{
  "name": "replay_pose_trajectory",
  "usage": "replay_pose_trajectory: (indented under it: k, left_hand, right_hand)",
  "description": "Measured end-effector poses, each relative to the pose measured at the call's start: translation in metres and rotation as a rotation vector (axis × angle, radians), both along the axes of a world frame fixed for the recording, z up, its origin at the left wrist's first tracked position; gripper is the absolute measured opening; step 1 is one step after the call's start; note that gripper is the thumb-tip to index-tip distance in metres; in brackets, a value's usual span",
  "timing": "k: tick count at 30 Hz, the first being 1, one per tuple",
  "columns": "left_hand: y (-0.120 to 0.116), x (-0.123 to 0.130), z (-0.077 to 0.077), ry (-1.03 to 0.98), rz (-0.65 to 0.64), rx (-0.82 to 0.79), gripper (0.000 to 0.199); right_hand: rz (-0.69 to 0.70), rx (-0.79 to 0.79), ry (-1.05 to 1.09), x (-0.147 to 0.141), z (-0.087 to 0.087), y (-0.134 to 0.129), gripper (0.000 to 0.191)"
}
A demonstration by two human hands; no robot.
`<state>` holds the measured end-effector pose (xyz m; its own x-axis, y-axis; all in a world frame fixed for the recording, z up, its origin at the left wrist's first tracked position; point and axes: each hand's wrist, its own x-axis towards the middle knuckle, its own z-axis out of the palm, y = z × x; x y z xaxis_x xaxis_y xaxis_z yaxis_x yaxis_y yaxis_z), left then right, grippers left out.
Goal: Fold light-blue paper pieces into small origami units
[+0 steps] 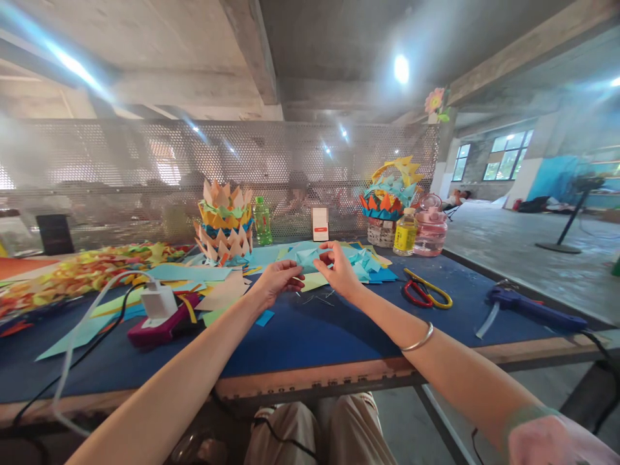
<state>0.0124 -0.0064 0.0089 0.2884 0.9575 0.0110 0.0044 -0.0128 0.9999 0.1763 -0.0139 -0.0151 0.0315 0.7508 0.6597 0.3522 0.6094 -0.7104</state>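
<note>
Between my two hands, just above the blue tabletop, is a light blue piece of folded paper. My left hand pinches its left edge with thumb and fingertips. On the other side, my right hand grips the right edge, fingers curled. More light blue folded pieces lie just beyond my right hand, on flat sheets of coloured paper. A pale green sheet rests under the held paper. The exact fold is too small to make out.
Stacked paper crowns stand back left, near a green bottle. A phone stands upright ahead. Scissors and a blue glue gun lie right. A purple power strip with cables is left. Bottles stand back right.
</note>
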Motion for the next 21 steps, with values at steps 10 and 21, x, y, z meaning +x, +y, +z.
replay_pose_trajectory:
  k: [10, 21]
  left_hand:
    - [0.0031, -0.0021, -0.0035, 0.041, 0.041, 0.052, 0.025]
    - [-0.0005, -0.0023, 0.0002, -0.034, -0.036, 0.067, 0.029]
  right_hand:
    - [-0.065, 0.2, -0.33, 0.0033, 0.0018, -0.0017, 0.015]
    - [-0.038, 0.094, -0.283, 0.0009, -0.0026, 0.0018, 0.011]
